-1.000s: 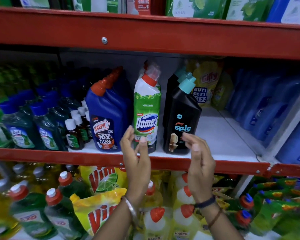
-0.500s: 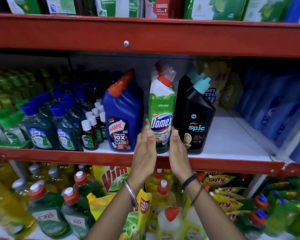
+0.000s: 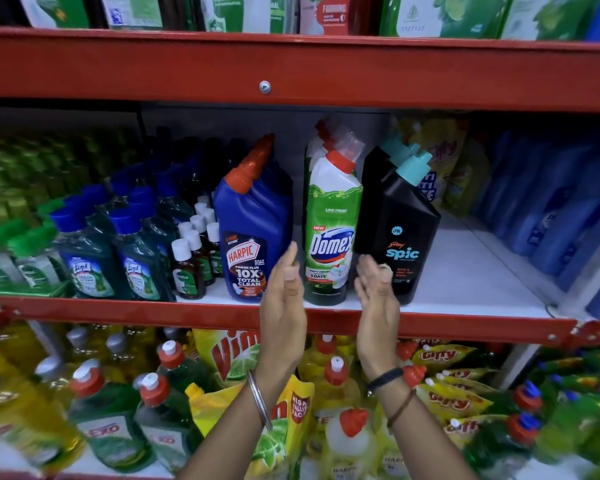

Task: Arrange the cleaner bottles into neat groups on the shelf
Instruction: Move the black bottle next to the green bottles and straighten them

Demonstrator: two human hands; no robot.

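Both your hands are up at mid-frame, palms facing each other, either side of the green bottle (image 3: pixel 331 233) on the middle shelf (image 3: pixel 465 282). Left hand (image 3: pixel 284 299) sits in front of the gap btwn the blue bottle (image 3: pixel 253 230) and the green one; its fingers (image 3: pixel 290 261) are straight and spread, holding nothing. Right hand (image 3: pixel 378 299) is at the foot of the black bottle (image 3: pixel 400 233), fingers loosely curled but empty; can't tell if they touch the plastic or just hover in front. The three front bottles stand upright near the shelf's front edge, labels facing you, w/ more of each kind lined up behind, so each brand makes its own row, prob. so it reads at a glance. The black one stands just beside or against the green one; blue stands a bit apart to the left. Judging by the flat, facing palms, you're set to square or nudge the green row rather than lift it. Bare shelf lies right of the black bottle. Small brown bottles (image 3: pixel 191 261) sit left of the blue one; mind them if you push that way.
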